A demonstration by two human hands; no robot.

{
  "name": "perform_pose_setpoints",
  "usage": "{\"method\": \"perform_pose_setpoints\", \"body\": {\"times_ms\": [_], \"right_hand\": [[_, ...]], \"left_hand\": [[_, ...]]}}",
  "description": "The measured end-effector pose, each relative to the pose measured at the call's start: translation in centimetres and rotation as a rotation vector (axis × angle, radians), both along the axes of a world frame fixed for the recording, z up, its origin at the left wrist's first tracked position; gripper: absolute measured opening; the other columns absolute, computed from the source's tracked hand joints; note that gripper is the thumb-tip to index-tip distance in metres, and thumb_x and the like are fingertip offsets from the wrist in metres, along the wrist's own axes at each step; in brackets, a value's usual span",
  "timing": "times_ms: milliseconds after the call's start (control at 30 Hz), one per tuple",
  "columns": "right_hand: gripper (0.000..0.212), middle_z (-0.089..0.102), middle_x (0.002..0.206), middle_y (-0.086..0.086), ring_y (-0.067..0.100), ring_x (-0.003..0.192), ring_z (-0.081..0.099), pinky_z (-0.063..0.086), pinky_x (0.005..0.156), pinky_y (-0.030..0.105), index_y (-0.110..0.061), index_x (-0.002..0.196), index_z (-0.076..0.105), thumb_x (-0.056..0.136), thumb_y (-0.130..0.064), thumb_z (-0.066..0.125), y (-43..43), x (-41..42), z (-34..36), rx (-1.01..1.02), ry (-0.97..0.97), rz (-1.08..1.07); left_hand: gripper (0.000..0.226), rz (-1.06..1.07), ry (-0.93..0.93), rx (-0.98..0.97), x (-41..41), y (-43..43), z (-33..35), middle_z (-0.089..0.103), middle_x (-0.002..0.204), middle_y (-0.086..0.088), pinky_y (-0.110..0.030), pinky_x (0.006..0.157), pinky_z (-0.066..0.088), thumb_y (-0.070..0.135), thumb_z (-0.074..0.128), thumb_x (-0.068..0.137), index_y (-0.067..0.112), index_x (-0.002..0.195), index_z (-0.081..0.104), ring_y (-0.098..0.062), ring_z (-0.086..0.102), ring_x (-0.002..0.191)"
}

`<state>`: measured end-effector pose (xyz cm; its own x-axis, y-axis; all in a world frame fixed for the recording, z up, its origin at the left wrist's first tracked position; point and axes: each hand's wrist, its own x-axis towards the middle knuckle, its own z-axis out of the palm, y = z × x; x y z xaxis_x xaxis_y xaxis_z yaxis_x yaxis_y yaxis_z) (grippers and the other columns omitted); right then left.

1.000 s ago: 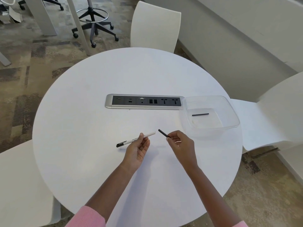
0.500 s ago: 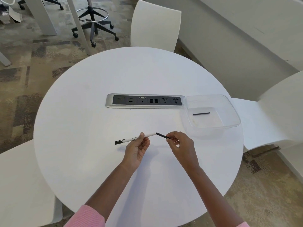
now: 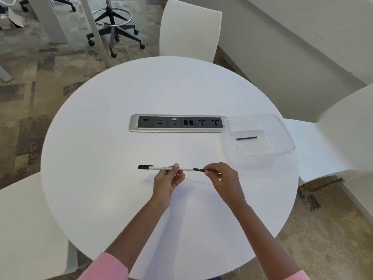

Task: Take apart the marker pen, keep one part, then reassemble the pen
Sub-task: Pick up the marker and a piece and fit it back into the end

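Observation:
My left hand [image 3: 168, 179] pinches the white marker barrel [image 3: 159, 167], which lies level above the table with its black cap end [image 3: 144, 167] pointing left. My right hand [image 3: 221, 176] holds a thin black part [image 3: 198, 169] by its right end; the part's left end meets the barrel's open right end, in line with it. Another thin black stick [image 3: 246, 138] lies inside the clear plastic tub [image 3: 282, 128] at the right of the round white table [image 3: 101, 158].
A silver and black socket strip [image 3: 177, 123] is set into the table's middle, just left of the tub. White chairs stand at the far side [image 3: 189, 31], the right [image 3: 333, 134] and the near left [image 3: 24, 229]. A wheeled stool base [image 3: 115, 27] stands on the carpet beyond.
The barrel has swung from tilted to level. My right hand has brought the black part leftward, from apart from the barrel to touching its open end.

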<state>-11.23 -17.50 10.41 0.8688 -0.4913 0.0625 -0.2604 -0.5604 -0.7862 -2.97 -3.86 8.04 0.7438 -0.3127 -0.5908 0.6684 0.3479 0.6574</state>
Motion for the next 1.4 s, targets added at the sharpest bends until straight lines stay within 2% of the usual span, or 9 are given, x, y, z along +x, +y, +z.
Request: {"method": "perform_pose_setpoints", "body": {"times_ms": [267,433,567,667,800,933,1033,1200,1400], "right_hand": [[0.01,0.061,0.07,-0.007,0.0,0.058,0.056,0.048,0.058,0.007,-0.007,0.084,0.069,0.084,-0.004,0.059,0.1,0.4,0.1,0.313,0.067,-0.119],[0.012,0.061,0.076,-0.014,0.004,0.068,0.059,0.05,0.068,0.019,-0.012,0.087,0.068,0.085,-0.004,0.059,0.5,0.3,0.1,0.191,0.041,-0.083],[0.013,0.061,0.068,-0.009,-0.004,0.056,0.057,0.049,0.057,0.008,-0.008,0.084,0.068,0.085,-0.003,0.057,0.8,0.5,0.1,0.286,0.085,-0.072],[0.012,0.061,0.064,-0.005,-0.004,0.052,0.057,0.048,0.054,0.007,-0.005,0.086,0.068,0.086,-0.004,0.056,1.0,0.6,0.0,0.342,0.087,-0.094],[0.013,0.065,0.079,0.0,-0.005,0.067,0.058,0.046,0.063,0.006,-0.006,0.094,0.067,0.084,-0.003,0.06,1.5,0.4,-0.1,0.205,0.039,-0.049],[0.013,0.065,0.086,0.013,0.022,0.079,0.059,0.039,0.072,0.016,-0.002,0.095,0.065,0.085,-0.002,0.057,1.7,0.0,-0.7,-0.141,0.021,0.069],[0.015,0.064,0.081,0.013,0.027,0.077,0.058,0.034,0.07,0.016,-0.003,0.091,0.064,0.087,-0.01,0.051,1.6,-0.1,-0.7,-0.236,0.031,0.084],[0.014,0.063,0.078,0.016,0.023,0.072,0.053,0.038,0.067,0.025,0.0,0.087,0.064,0.089,-0.005,0.05,1.6,0.3,0.1,-0.144,0.062,0.076],[0.019,0.058,0.07,0.001,0.014,0.065,0.051,0.035,0.057,0.012,-0.005,0.082,0.064,0.09,-0.008,0.047,2.0,0.9,0.7,0.042,0.155,0.065]], "left_hand": [[0.013,-0.027,-0.082,0.028,-0.1,0.0,0.3,0.056,0.071,-0.008,-0.015,0.057,0.055,0.01,0.056,0.089,0.001,0.08,0.058,-0.004,0.061,0.05],[0.01,-0.05,-0.111,0.031,-0.3,-0.3,0.6,0.056,0.072,-0.007,-0.016,0.057,0.054,0.009,0.056,0.089,0.002,0.082,0.058,-0.005,0.062,0.051],[0.009,-0.096,-0.128,0.025,-0.7,-0.5,0.8,0.055,0.073,-0.007,-0.016,0.057,0.055,0.008,0.055,0.089,0.003,0.082,0.058,-0.006,0.062,0.052],[0.009,-0.091,-0.122,0.017,-0.9,-0.5,0.8,0.056,0.071,-0.007,-0.016,0.057,0.055,0.008,0.055,0.089,0.002,0.083,0.058,-0.006,0.062,0.052],[0.012,-0.055,-0.074,-0.006,-0.9,-0.3,0.8,0.062,0.06,-0.002,-0.016,0.055,0.055,0.009,0.057,0.088,0.001,0.08,0.059,-0.007,0.063,0.051],[0.012,-0.057,-0.075,-0.004,-1.0,-0.1,0.9,0.063,0.058,0.0,-0.017,0.056,0.055,0.009,0.057,0.088,0.002,0.08,0.061,-0.006,0.063,0.052],[0.01,-0.057,-0.069,-0.011,-1.1,-0.2,1.0,0.062,0.061,-0.001,-0.016,0.056,0.055,0.009,0.057,0.088,0.002,0.081,0.06,-0.006,0.063,0.052],[0.011,-0.047,-0.076,-0.036,-1.5,-0.2,1.1,0.057,0.072,-0.007,-0.016,0.057,0.055,0.009,0.054,0.09,0.004,0.082,0.058,-0.006,0.064,0.053],[0.011,-0.075,-0.085,-0.051,-2.0,-0.5,1.4,0.06,0.075,-0.009,-0.016,0.057,0.055,0.009,0.053,0.091,0.005,0.082,0.059,-0.007,0.065,0.054]]}}
